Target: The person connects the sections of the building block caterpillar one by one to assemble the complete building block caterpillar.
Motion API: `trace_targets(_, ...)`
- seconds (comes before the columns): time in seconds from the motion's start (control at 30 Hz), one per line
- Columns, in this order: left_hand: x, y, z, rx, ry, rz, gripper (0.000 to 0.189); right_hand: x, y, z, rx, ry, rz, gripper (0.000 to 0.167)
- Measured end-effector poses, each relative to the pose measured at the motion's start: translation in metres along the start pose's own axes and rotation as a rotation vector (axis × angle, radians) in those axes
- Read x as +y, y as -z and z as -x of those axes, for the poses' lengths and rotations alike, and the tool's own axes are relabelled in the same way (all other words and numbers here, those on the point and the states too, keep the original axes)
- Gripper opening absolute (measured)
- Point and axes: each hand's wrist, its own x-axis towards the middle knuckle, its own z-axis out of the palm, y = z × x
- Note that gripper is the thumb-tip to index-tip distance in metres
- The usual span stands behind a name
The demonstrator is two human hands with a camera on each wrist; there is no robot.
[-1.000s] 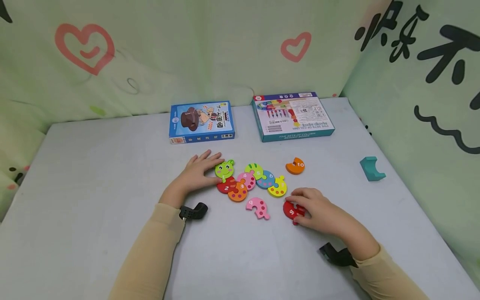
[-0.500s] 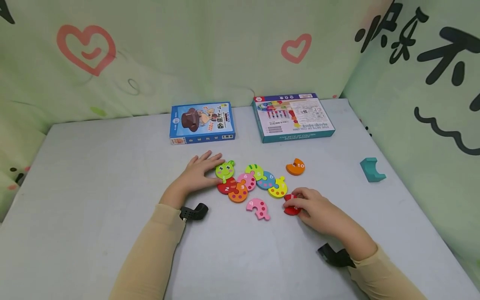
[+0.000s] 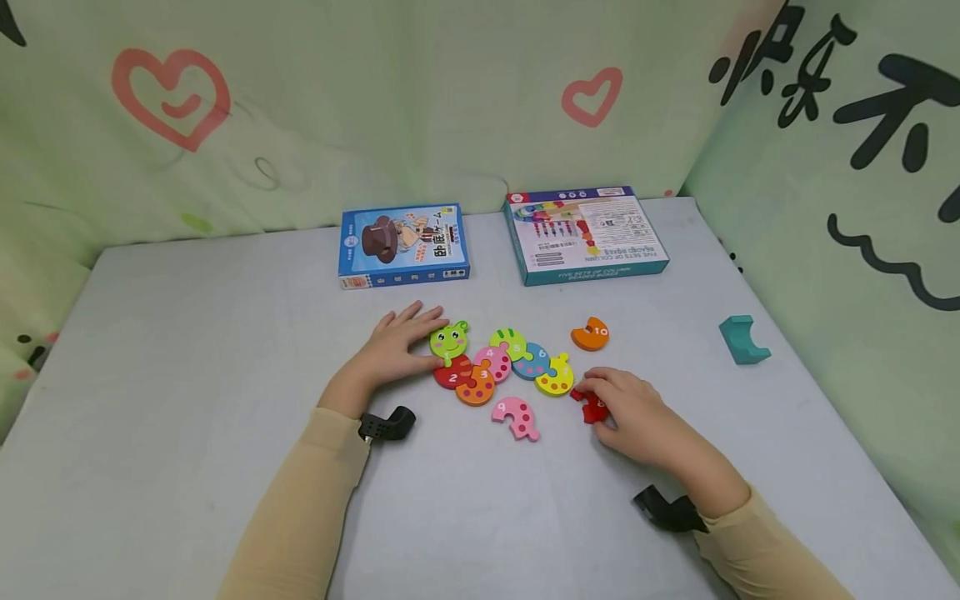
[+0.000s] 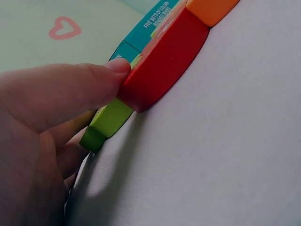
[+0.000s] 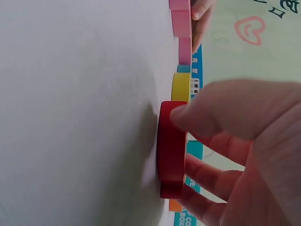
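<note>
A caterpillar number puzzle (image 3: 476, 392) lies partly joined on the table, its green smiling head piece (image 3: 448, 340) at the left end. My left hand (image 3: 393, 348) holds that end, thumb by the red number 2 piece (image 4: 164, 61) and index finger at the head's upper side. My right hand (image 3: 633, 415) pinches a red puzzle piece (image 5: 171, 146) between thumb and fingers. This piece sits just right of the yellow end piece (image 3: 555, 375); a gap or contact between them is hard to tell. Part of the red piece is hidden under the fingers.
A loose pink number 9 piece (image 3: 516, 417) lies below the row, and an orange number 10 piece (image 3: 591, 334) above right. Behind stand a blue box (image 3: 405, 246) and a teal-edged box (image 3: 588, 235) lying flat. A teal curved block (image 3: 744, 339) is far right.
The red piece has turned in my right hand's fingers, its knob no longer pointing toward me, and shifted slightly up beside the yellow piece. My left hand stays in place.
</note>
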Motion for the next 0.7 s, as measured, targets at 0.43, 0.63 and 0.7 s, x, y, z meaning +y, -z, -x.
trace_targets(0.43, 0.0, 0.005, 0.0, -0.006, 0.003, -0.013, 0.066, 0.011, 0.022, -0.026, 0.004, 0.013, -0.078, 0.055)
trace_targets(0.63, -0.001, 0.001, 0.0, 0.007, -0.009, 0.002, 0.065, 0.016, 0.029, -0.055, -0.066, 0.069, -0.174, 0.055)
trace_targets(0.7, -0.001, 0.0, 0.0, 0.01, -0.009, 0.001, 0.065, 0.017, 0.029, -0.059, -0.09, 0.072, -0.177, 0.055)
